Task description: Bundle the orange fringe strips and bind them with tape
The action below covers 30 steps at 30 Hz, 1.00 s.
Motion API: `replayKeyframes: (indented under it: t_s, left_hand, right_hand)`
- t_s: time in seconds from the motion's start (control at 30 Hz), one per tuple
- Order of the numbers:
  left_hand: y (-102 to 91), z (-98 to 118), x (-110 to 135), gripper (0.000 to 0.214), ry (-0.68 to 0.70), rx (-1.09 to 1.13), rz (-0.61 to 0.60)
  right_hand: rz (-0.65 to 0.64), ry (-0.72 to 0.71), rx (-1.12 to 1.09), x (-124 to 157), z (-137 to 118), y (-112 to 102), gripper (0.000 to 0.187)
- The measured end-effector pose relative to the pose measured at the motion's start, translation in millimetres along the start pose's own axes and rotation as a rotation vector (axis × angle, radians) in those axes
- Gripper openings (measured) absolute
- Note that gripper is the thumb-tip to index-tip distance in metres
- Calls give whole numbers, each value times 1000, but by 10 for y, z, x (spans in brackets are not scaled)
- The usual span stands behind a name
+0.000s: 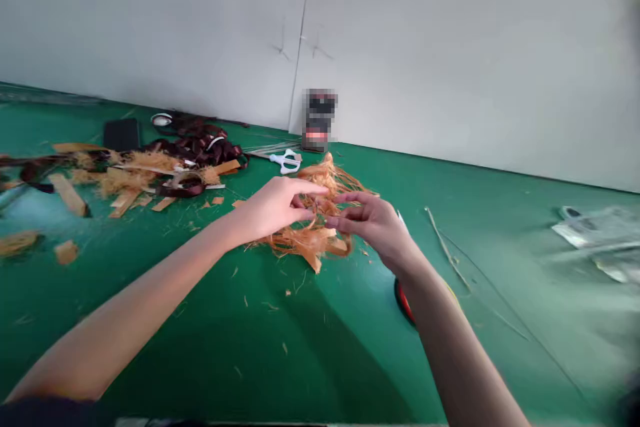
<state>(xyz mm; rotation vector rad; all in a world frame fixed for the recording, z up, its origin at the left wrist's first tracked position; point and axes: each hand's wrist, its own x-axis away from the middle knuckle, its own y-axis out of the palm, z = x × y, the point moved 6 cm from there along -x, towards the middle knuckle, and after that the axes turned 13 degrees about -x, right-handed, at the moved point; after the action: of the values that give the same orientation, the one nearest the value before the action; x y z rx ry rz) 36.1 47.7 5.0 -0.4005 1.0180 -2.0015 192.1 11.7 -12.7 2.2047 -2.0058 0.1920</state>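
Observation:
A loose tangle of orange-tan raffia-like fibres (310, 243) lies on the green work mat, with some strands rising between my hands. My left hand (273, 208) reaches in from the lower left, its thumb and fingers pinching strands at the tangle's left side. My right hand (373, 227) comes in from the lower right, its curled fingers gripping strands on the other side. The fingertips of the two hands nearly meet above the fibres, and the hands hide the tangle's middle.
Behind on the left, a heap of fibres, wooden strips (67, 193) and dark maroon ribbon (197, 143) lies near a black rectangular object (121, 135). White-handled scissors (285, 161) lie by the white wall (450, 47). A red round object (404, 301) sits beyond my right forearm.

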Motion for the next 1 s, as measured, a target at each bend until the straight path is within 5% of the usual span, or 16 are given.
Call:
replayKeyframes:
  t_s: [0.3, 0.43, 0.53, 0.6, 0.67, 0.77, 1.0]
  left_hand:
    - [-296, 34, -101, 47, 93, -50, 80]
    - [-346, 20, -125, 45, 123, -19, 111]
    - [-286, -65, -100, 42, 82, 24, 98]
    - [-229, -133, -68, 38, 42, 17, 77]
    - [-192, -193, -33, 33, 9, -12, 75]
    - [-172, -261, 2, 31, -17, -60, 81]
    - [-228, -280, -8, 30, 8, -136, 15]
  right_hand:
    - [-53, -48, -32, 111, -183, -95, 48]
    - [93, -24, 41, 188, -134, -195, 46]
    - [402, 11, 439, 378, -31, -489, 39]
    - [608, 65, 890, 579, 59, -727, 38]
    - [684, 245, 1200, 769, 273, -979, 44]
    - [537, 530, 1276, 966, 739, -1366, 45]
    - [376, 427, 755, 1030, 1195, -1911, 30]
